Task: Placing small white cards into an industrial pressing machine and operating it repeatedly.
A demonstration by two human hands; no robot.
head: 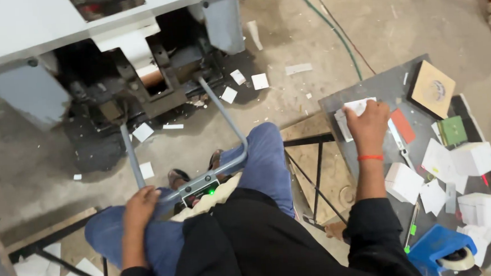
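While the left hand [141, 205] rests on the knee beside the grey metal bar [228, 125], the right hand [368, 123] presses down on white paper pieces [351, 111]. They lie on the grey side table [377, 86], near a red card [403, 125]; I cannot tell whether the fingers pinch them.

Small white boxes [470, 160], right side of frame, on grey tray; one green box [453, 130] above them; tan square card [433, 89], upper right; green-lit little screen [201, 193], centre.

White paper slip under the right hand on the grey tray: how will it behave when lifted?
The paper slip looks thin and flat, so probably floppy and very light. It lies flush on the grey tray, so the right hand may need to slide it to get an edge. Similar scraps litter the floor, suggesting it drifts easily.
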